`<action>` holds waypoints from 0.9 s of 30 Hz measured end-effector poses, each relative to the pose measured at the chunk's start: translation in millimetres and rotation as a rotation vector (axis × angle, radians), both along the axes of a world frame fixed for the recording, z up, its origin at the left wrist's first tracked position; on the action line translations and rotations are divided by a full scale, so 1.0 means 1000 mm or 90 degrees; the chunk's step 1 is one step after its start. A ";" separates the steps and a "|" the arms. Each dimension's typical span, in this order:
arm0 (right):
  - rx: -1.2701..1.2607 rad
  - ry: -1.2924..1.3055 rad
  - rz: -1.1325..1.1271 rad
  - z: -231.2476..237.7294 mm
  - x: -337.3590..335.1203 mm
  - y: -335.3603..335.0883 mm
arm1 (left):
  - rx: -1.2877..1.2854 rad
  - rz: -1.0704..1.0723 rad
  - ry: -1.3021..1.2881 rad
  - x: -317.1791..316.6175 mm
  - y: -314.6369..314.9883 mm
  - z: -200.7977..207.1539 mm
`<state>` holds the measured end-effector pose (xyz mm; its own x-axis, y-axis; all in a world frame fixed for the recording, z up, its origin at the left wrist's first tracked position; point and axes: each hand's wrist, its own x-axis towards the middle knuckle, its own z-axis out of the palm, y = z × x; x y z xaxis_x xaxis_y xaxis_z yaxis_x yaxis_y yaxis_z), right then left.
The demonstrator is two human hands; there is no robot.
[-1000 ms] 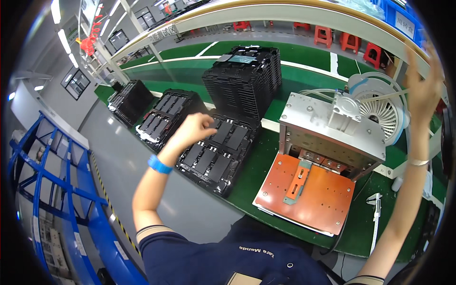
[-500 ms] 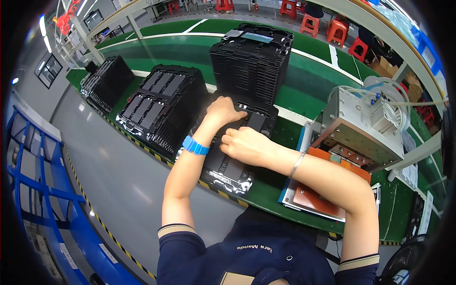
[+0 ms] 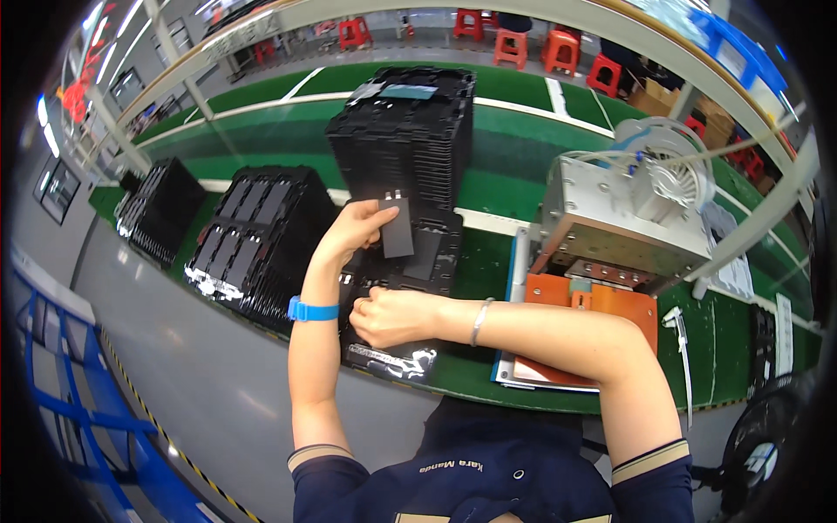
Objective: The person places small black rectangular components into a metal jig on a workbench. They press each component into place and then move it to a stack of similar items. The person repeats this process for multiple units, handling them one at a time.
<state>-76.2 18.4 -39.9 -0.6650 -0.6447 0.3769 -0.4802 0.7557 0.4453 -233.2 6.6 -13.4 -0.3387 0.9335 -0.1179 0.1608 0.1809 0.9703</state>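
Observation:
Between the thumb and fingers of my left hand (image 3: 353, 228) is a flat, dark grey battery cell (image 3: 398, 234) with two small metal tabs at its top end. It is raised above a black plastic tray (image 3: 452, 254). Another grey cell (image 3: 424, 251) lies in that tray, just right of the held one. My right hand (image 3: 397, 317) is over the tray's near part, with its fingers curled closed and pointing left. Whatever is in those fingers, if anything, is hidden. Both forearms cover part of the tray.
Behind the tray rises a tall stack of black trays (image 3: 397, 144). Further left stand a filled tray stack (image 3: 261, 231) and a smaller one (image 3: 161, 209). On the right is a metal press fixture (image 3: 623, 213) with an orange plate (image 3: 549, 305), a caliper (image 3: 678, 336) beside it.
My left hand has lifted a battery cell from the tray and holds it upright. My right hand has shifted toward the near part of the tray. The whole view has swung slightly.

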 end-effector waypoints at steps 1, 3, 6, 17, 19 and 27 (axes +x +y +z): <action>0.033 -0.010 -0.022 0.000 0.003 0.003 | -0.032 -0.043 -0.008 0.007 0.006 0.000; 0.002 0.017 -0.053 0.010 0.018 -0.001 | -0.098 -0.112 -0.025 0.013 0.011 -0.004; -0.101 0.040 -0.087 0.039 0.079 -0.001 | -0.164 -0.203 0.082 0.034 0.023 -0.015; -0.403 0.022 -0.713 0.043 0.335 0.012 | 0.280 -0.133 0.543 0.158 -0.013 0.054; -0.467 0.009 -0.694 0.041 0.328 0.013 | 0.527 -0.315 0.621 0.187 -0.012 0.045; -0.575 0.037 -0.661 0.042 0.298 0.052 | 0.329 -0.737 0.576 0.234 -0.009 0.014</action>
